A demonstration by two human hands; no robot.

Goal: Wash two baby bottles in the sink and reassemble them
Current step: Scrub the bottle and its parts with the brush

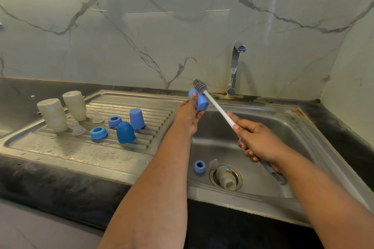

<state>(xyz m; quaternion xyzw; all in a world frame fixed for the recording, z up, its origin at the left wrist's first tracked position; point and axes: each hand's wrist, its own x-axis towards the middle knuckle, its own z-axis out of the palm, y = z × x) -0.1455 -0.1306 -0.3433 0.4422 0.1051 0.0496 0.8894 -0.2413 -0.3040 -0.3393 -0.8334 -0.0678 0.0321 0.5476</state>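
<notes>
Head view:

- Left hand (pixel 187 116) is raised over the left rim of the sink basin (pixel 263 127), fingers and thumb curled round a light-blue bottle cap (pixel 199 100), which it holds tilted.
- Right hand (pixel 258 141) is closed round the handle of a bottle brush (pixel 218 110); the white shaft runs up and left from the fist, and the grey handle end sticks out below the wrist.
- The grey bristle head of the brush lies against the upper side of the held cap, outside it, just in front of the tap (pixel 234 68).
- In the basin: a clear bottle (pixel 225 178) lies on its side across the drain (pixel 237 172), mouth toward the camera. A clear teat (pixel 213 163) sits at its far end, and a blue collar ring (pixel 199 167) rests just left of the drain.
- On the ribbed drainboard (pixel 81 147): two clear bottles stand mouth down, the nearer bottle (pixel 53 115) and the farther bottle (pixel 74 105).
- Beside them stand two clear teats, one (pixel 78 128) near the front bottle and one (pixel 98 117) further back.
- Two blue rings lie to the right of these, a front ring (pixel 98 132) and a rear ring (pixel 114 121).
- Two blue caps stand open end down: a darker cap (pixel 125 132) and a lighter, taller cap (pixel 137 118).
- No water is visible from the tap.
</notes>
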